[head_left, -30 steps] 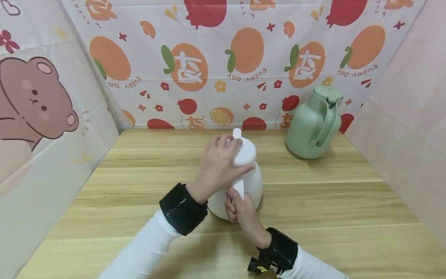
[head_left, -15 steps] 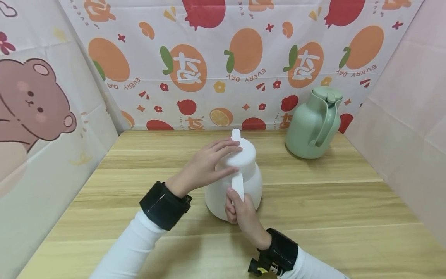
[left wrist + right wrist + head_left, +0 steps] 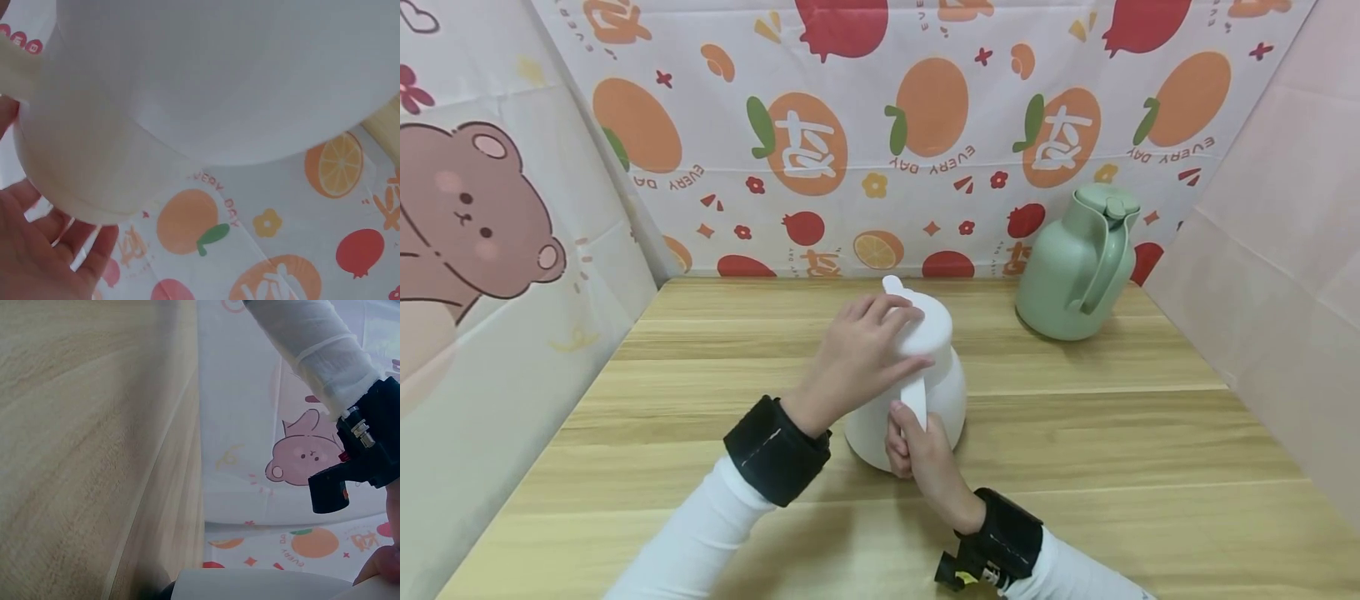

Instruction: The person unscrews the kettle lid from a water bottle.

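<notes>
A white thermos jug (image 3: 951, 404) stands upright on the table, its handle (image 3: 913, 400) toward the person. My right hand (image 3: 928, 467) grips this handle low down. My left hand (image 3: 857, 358) lies over the left of the round white lid (image 3: 931, 327), holding its rim between bent fingers and an outstretched thumb. A small tab (image 3: 893, 284) sticks out at the lid's far side, slanting left. Up close in the left wrist view, the fingers (image 3: 97, 256) curve around the lid's edge. At the bottom of the right wrist view, part of the white jug (image 3: 250, 584) shows.
A green thermos jug (image 3: 1067, 267) stands at the back right of the wooden table (image 3: 1120, 458), near the fruit-print cloth (image 3: 715, 167) hung behind. Pale cloths (image 3: 1285, 233) hang along both sides. Black straps with small cameras circle the wrists.
The left hand drew back left with fingers straightened half a second ago, then took the lid again. Since then the lid's tab has swung left. The right hand has stayed on the handle.
</notes>
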`<control>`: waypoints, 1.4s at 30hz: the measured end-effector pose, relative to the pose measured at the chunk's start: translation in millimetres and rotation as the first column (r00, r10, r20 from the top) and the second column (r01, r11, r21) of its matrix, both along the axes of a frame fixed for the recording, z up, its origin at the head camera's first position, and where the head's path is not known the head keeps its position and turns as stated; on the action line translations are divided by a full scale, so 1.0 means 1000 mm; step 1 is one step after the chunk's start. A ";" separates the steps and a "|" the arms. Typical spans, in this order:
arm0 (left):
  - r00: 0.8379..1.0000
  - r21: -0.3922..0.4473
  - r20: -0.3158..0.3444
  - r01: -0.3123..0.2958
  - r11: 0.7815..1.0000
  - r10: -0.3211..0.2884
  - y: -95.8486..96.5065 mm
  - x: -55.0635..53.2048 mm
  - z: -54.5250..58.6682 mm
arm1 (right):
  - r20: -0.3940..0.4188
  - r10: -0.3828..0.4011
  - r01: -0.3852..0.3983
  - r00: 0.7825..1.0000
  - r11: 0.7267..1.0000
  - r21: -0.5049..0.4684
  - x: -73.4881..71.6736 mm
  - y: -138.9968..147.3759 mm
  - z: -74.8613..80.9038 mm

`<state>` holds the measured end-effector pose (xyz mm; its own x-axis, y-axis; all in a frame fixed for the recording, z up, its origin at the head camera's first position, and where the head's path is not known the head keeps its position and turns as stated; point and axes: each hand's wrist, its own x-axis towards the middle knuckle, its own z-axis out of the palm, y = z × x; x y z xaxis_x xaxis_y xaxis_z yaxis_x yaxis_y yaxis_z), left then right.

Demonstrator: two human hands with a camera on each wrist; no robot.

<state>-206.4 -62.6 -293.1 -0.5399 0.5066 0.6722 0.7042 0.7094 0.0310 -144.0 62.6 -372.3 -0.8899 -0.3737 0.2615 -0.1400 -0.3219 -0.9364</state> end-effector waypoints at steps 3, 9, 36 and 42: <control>0.998 -0.010 -0.032 -0.050 0.999 0.049 0.005 0.001 0.000 | 0.009 -0.001 0.001 1.000 1.000 -0.003 0.000 0.000 0.000; 0.986 -0.009 -0.066 -0.157 0.988 0.156 0.016 0.003 0.002 | 0.024 -0.001 0.001 1.000 1.000 -0.019 -0.001 0.000 0.000; 0.917 0.058 0.233 0.320 0.946 -0.325 -0.019 -0.010 0.012 | -0.004 -0.014 0.014 1.000 1.000 0.012 -0.001 0.000 0.000; 0.987 -0.015 0.025 0.156 0.988 -0.156 -0.005 -0.008 0.006 | 0.004 -0.003 0.003 1.000 1.000 0.001 0.000 0.000 0.000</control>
